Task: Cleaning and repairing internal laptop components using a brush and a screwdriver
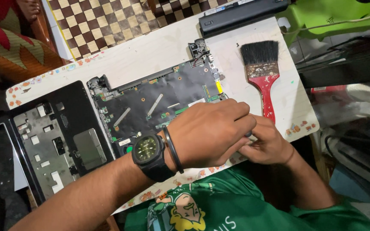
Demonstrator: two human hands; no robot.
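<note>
The opened black laptop base with its green circuit board [159,100] lies flat in the middle of the white table [150,51]. Both hands meet at its near right corner. The left hand [208,134] curls over the spot, fingers bent. The right hand [266,143] pinches something small and dark — too hidden to tell what. Small, slow moves seem best here — keep the base flat and the red-handled brush [262,68] close by.
</note>
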